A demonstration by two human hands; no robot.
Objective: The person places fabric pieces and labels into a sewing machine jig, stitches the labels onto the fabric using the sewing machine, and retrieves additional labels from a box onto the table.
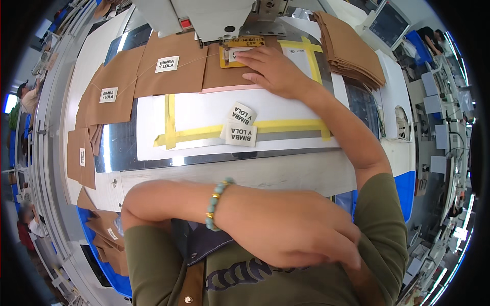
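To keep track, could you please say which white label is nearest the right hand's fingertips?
The white label in the small yellow frame, by the right hand; the others lie outside that frame.

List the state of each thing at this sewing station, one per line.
Right hand: extended, on yellow template
Left hand: fingers bent, grip hidden
Yellow template: flat on brown panel
Sewing machine: cannot tell whether running
Loose white labels: overlapping
Brown panel stack: piled unevenly
Labelled brown panels: overlapping
Blue bin: holding brown pieces
Beaded bracelet: worn
Monitor: cannot tell whether on
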